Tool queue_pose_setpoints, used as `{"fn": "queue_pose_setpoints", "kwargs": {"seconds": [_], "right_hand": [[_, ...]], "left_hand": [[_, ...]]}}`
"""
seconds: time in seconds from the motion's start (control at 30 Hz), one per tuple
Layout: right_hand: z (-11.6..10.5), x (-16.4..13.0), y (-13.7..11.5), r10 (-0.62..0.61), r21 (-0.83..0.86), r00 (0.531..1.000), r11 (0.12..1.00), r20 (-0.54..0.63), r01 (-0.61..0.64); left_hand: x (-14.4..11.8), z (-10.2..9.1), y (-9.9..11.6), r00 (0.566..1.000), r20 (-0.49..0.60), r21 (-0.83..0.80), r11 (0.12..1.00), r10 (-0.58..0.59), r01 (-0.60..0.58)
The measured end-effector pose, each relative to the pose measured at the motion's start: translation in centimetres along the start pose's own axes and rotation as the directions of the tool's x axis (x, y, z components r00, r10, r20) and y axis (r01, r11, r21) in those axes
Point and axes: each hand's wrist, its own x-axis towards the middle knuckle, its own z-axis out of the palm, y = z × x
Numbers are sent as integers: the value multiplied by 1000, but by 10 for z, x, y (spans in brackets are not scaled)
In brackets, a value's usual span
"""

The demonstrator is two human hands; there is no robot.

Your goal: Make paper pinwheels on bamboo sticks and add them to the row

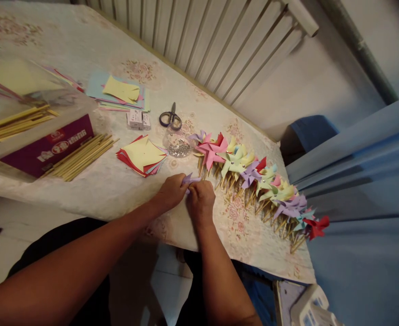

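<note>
Both my hands meet at the counter's (93, 45) near edge, over the flowered cloth. My left hand (170, 192) and right hand (201, 201) pinch one small purple paper (189, 179) between them, fingers pressed tight on its folds, just above the cloth. Right beside my right hand, a row of pinwheels (260, 181) runs along the counter toward its right corner, sticks pointing at me. Behind my hands sit a clear bag of pins (178, 146), scissors (170, 118) and a stack of paper squares (142, 155). Sticks (84, 156) lie by a red box (48, 145) at the left edge.
</note>
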Motion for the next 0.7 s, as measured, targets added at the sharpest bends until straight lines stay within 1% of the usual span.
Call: {"fn": "queue_pose_setpoints", "kwargs": {"seconds": [0.07, 0.13, 0.17, 0.2, 0.23, 0.27, 0.33, 0.37, 0.4, 0.43, 0.47, 0.5, 0.57, 0.6, 0.63, 0.67, 0.7], "right_hand": [[4, -2, -1, 147, 111, 989, 983, -19, -144], [7, -3, -1, 321, 229, 947, 921, 16, -316], [8, -3, -1, 376, 262, 926, 890, 39, -372], [7, -3, -1, 394, 269, 918, 880, 51, -393], [6, -2, 0, 371, 250, 927, 894, 51, -371], [3, 0, 0, 309, 205, 950, 928, 46, -312], [-2, 2, 0, 132, 77, 990, 988, 48, -135], [-4, 3, 0, 53, 23, 997, 998, 59, -54], [-5, 4, -1, 2, -9, 998, 1000, 67, -1], [-5, 4, -1, -10, -13, 998, 1000, 59, 11], [-4, 3, -1, 20, 11, 999, 1000, 38, -20], [-2, 2, -1, 84, 59, 996, 995, 19, -85], [3, 0, -2, 250, 171, 968, 953, 21, -250], [5, -1, -1, 311, 204, 950, 928, 31, -310], [6, -2, -1, 333, 213, 942, 919, 34, -332], [5, -2, -1, 310, 197, 950, 930, 30, -309], [3, -1, -1, 249, 158, 968, 956, 19, -249]], "left_hand": [[0, 0, 0, 1000, 5, 5, 1000, -5, 5], [0, 0, 0, 1000, 9, 16, 1000, -10, 10], [0, 0, -1, 1000, 10, 22, 1000, -11, 11], [0, 1, -1, 1000, 8, 25, 1000, -9, 9], [0, 1, -1, 1000, 5, 27, 1000, -4, 4], [0, 1, -1, 1000, 1, 26, 1000, 1, -1], [0, 1, -1, 1000, -6, 21, 1000, 7, -7], [0, 1, -1, 1000, -8, 16, 1000, 10, -10], [0, 0, -1, 1000, -10, 13, 1000, 12, -12], [0, 0, -1, 1000, -12, 9, 1000, 12, -12], [0, 0, -1, 1000, -12, 6, 1000, 13, -12], [-1, -1, 0, 1000, -14, 2, 1000, 12, -12], [-1, -2, 0, 1000, -15, -6, 1000, 6, -6], [-1, -2, 1, 1000, -14, -11, 1000, 1, -1], [-1, -3, 1, 1000, -12, -16, 1000, -2, 2], [-1, -3, 2, 1000, -12, -20, 1000, -5, 4], [-1, -3, 2, 1000, -11, -24, 1000, -5, 5]]}}
